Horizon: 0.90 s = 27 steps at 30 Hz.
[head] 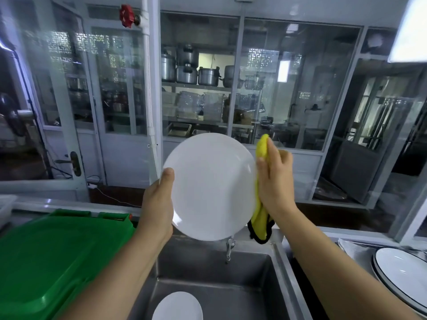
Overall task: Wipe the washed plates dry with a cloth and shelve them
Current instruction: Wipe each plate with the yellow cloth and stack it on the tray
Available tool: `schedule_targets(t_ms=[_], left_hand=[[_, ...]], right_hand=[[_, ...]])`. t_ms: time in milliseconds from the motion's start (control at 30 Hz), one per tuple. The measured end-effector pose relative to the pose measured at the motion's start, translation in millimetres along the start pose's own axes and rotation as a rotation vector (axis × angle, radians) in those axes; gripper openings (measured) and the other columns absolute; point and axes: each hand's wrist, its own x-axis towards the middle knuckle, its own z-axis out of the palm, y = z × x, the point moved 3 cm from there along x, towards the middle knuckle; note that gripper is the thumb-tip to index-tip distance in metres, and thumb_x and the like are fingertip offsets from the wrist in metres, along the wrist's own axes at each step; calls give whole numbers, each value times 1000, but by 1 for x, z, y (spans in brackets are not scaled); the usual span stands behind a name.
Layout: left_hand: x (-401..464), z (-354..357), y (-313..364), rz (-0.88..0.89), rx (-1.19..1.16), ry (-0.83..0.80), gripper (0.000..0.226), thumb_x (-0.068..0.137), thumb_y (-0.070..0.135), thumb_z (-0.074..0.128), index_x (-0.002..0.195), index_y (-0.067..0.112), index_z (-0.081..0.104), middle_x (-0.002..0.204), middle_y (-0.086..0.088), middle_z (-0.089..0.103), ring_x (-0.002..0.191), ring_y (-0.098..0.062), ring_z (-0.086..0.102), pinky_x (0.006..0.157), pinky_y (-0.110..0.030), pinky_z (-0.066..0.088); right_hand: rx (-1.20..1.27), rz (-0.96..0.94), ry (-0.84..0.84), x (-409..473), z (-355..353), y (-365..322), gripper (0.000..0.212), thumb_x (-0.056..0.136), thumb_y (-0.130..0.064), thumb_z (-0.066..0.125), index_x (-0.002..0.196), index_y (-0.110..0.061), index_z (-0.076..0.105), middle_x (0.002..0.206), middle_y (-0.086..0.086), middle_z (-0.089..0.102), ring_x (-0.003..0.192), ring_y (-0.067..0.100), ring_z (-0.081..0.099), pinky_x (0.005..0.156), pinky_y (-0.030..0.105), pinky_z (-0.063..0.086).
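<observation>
Plate (209,188) above sink (215,273), between hands (159,204)

three plates (209,185) — one cloth (262,148), two hands (158,204)

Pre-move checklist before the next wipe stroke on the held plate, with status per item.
1. Left hand grips white plate at its rim: ok.
2. Right hand holds yellow cloth: ok.
3. Cloth touching the plate's right edge: ok.
4. Plate held above the sink: ok.
5. Plate face dry: cannot tell.
6. More plates waiting: ok, one in the sink, rimmed plates at right.
</observation>
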Motion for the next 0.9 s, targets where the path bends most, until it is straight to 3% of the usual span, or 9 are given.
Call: schedule_targets(t_ms=[133, 200, 267, 333, 467, 600, 700, 833, 900], left_hand=[[1, 1, -1, 11, -8, 0, 23, 98, 36, 41, 89, 29, 61, 90, 5, 67, 84, -13, 63, 70, -29, 50], [2, 1, -4, -1, -6, -2, 23, 98, 35, 42, 87, 29, 60, 88, 6, 67, 82, -12, 63, 68, -29, 50], [5, 2, -8, -13, 17, -4, 22, 98, 36, 43, 86, 30, 60, 88, 7, 66, 82, -12, 62, 68, -30, 49], [11, 2, -11, -23, 50, -8, 22, 97, 38, 44, 86, 30, 61, 89, 7, 67, 85, -14, 63, 69, -31, 49], [26, 1, -22, -97, 175, -11, 28, 94, 44, 50, 107, 21, 59, 109, -4, 65, 96, -21, 60, 79, -33, 47], [17, 8, -34, -113, 299, -15, 43, 87, 36, 63, 124, 18, 51, 119, -4, 58, 109, -22, 56, 84, -32, 46], [-3, 27, -29, -200, 133, -127, 28, 91, 40, 56, 108, 18, 61, 109, -5, 67, 104, -19, 62, 89, -41, 52], [-12, 42, -18, -384, -133, -95, 31, 91, 42, 55, 83, 13, 65, 69, -5, 71, 69, -20, 67, 66, -36, 56], [-12, 41, -20, -390, -143, 7, 24, 92, 35, 58, 92, 11, 64, 73, -6, 68, 68, -20, 65, 57, -29, 52]], right_hand=[[421, 159, -78, -8, -5, 1, 16, 100, -39, 39, 102, -30, 53, 105, 0, 51, 98, 10, 46, 92, 31, 36], [533, 194, -140, -15, -9, -5, 7, 97, -34, 52, 100, -38, 56, 105, -5, 57, 99, 11, 57, 90, 30, 46], [649, 231, -246, -23, -12, -10, 23, 89, -19, 66, 104, -37, 60, 100, -3, 69, 90, 15, 67, 78, 32, 56], [726, 287, -301, -29, -16, -15, 28, 87, -8, 67, 105, -29, 63, 91, -4, 73, 82, 18, 71, 67, 32, 58], [798, 315, -326, -36, -15, -19, 20, 90, -6, 62, 103, -21, 66, 90, 2, 74, 80, 22, 71, 67, 35, 59], [460, 58, -165, -43, -4, -18, 20, 88, -9, 64, 102, -23, 66, 87, -13, 68, 84, 11, 64, 72, 24, 49], [97, -227, -47, -57, 10, -18, 41, 85, -9, 64, 125, -19, 60, 106, -8, 60, 95, 12, 56, 79, 16, 41], [-144, -645, 27, -85, 28, -20, 45, 83, -5, 56, 128, -10, 55, 106, 10, 61, 87, 28, 56, 68, 35, 48], [-202, -735, 63, -94, 35, -20, 42, 84, -6, 50, 126, -11, 51, 107, 12, 64, 91, 29, 56, 70, 37, 46]])
